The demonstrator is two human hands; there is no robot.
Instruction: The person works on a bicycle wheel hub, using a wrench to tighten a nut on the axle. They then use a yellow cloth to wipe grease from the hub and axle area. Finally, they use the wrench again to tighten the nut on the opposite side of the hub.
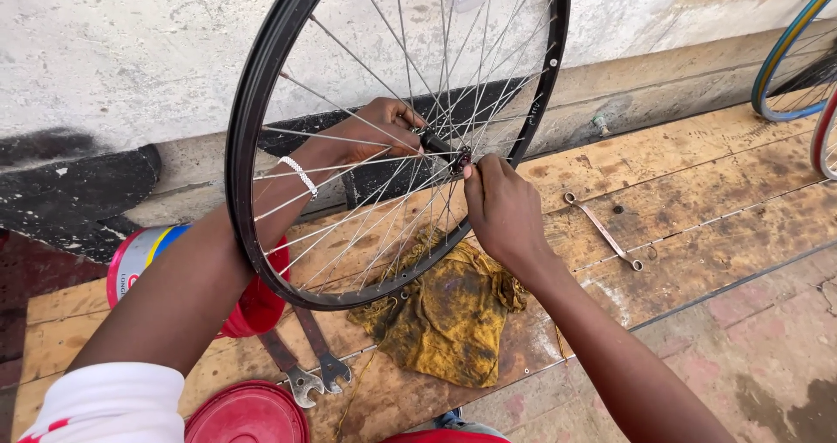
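Note:
A black bicycle wheel rim (248,103) with silver spokes stands upright on the wooden board. My left hand (379,129) reaches behind the spokes and grips the far end of the black hub (440,144). My right hand (501,207) is on the near side, its fingertips pinched on the hub's axle end. A white beaded band sits on my left wrist.
A dirty yellow rag (449,316) lies under the wheel. Two open-ended wrenches (309,360) lie at the front, a slim spanner (602,231) to the right. A red tin (139,255) lies on its side, with a red lid (247,414) nearby. Other wheels (798,55) stand at the far right.

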